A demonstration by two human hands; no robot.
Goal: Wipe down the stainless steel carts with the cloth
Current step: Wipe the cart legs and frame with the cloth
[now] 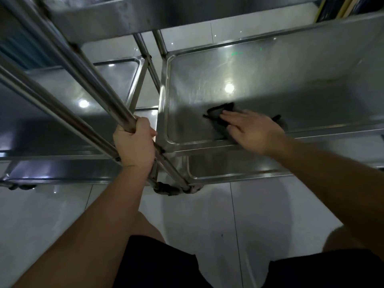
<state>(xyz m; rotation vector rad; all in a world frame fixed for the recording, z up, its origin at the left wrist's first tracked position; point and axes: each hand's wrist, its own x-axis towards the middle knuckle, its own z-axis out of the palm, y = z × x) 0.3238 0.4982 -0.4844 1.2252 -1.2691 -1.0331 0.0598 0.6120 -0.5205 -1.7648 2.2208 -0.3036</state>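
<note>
Two stainless steel carts stand side by side. On the right cart's middle shelf (270, 80) lies a dark cloth (218, 115), near the shelf's front edge. My right hand (251, 129) presses flat on the cloth with straight fingers. My left hand (135, 142) grips an upright post (87, 77) at the corner between the carts. The cloth's right part is hidden under my hand.
The left cart's shelf (62, 113) sits to the left, behind the posts. An upper shelf (145, 15) overhangs at the top. A lower shelf (228, 169) shows under the right one. Castors (166, 189) rest on the pale tiled floor (207, 225). My knees are below.
</note>
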